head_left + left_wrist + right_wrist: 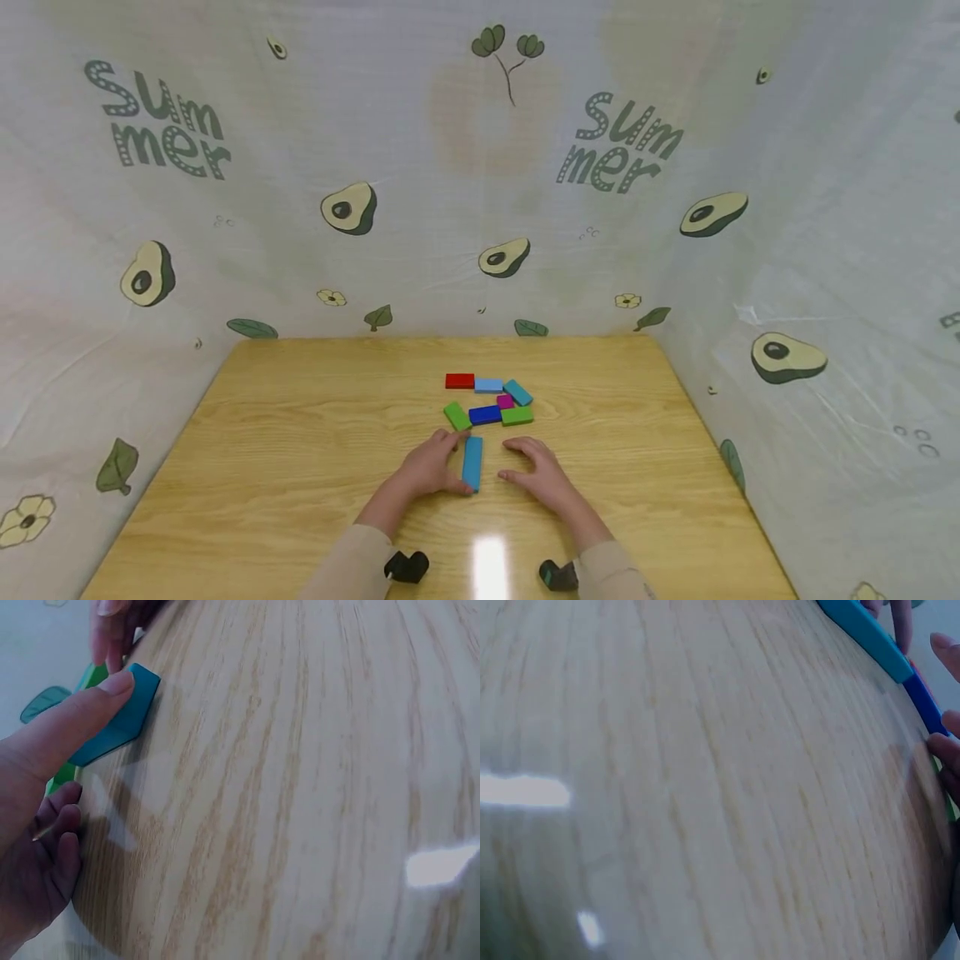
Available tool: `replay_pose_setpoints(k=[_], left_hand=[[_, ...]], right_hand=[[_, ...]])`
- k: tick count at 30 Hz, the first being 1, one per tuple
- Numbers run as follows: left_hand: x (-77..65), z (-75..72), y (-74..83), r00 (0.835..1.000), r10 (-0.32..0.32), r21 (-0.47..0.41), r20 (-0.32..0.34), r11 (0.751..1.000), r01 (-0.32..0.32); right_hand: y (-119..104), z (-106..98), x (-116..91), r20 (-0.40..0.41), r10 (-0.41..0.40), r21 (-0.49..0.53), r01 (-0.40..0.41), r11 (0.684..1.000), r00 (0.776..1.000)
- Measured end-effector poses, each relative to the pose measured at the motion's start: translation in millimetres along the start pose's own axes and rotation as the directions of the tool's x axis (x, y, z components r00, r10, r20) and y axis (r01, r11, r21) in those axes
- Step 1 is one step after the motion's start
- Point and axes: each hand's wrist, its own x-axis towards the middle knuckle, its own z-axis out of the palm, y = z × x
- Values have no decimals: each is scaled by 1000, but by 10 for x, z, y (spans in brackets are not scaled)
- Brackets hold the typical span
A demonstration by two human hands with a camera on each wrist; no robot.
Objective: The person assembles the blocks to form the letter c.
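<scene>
A long light blue block [472, 465] stands lengthwise between the two hands on the wooden table. My left hand [432, 467] spans it from the left, thumb at the near end and index finger at the far end, pinching it. In the left wrist view the thumb [118, 681] presses against the end of the blue block [124, 724]. To the right, apart from the block, my right hand [542, 476] is held with loosely bent fingers and nothing between them. The right wrist view catches only its fingertips at the right edge.
Beyond the hands lie a green block [457, 416], a dark blue block [484, 415], another green block [517, 416] and a small magenta block [506, 402]. Farther back are red [460, 381], pale blue [488, 386] and teal [517, 392] blocks. Printed cloth [420, 283] hangs around the table [300, 442].
</scene>
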Motion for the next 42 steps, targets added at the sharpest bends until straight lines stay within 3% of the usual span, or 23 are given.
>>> replay_pose_setpoints(k=[11, 17, 26, 35, 42], left_hand=[[-45, 28, -57, 999, 9, 0, -35, 1000, -9], [-67, 151, -39, 999, 34, 6, -40, 999, -34], [-160, 267, 5, 998, -3, 4, -64, 1000, 3], [-189, 221, 20, 995, -19, 11, -102, 1000, 20], [-180, 232, 52, 990, -21, -1, -140, 1000, 21]], right_hand=[[-25, -179, 442, -194, 36, -62, -49, 997, 980], [95, -235, 551, -196, 91, -120, -116, 986, 976], [181, -218, 543, -221, 55, -249, -111, 962, 974], [169, -234, 538, -179, 36, -125, -59, 990, 983], [199, -213, 437, -208, 40, -42, -50, 998, 977]])
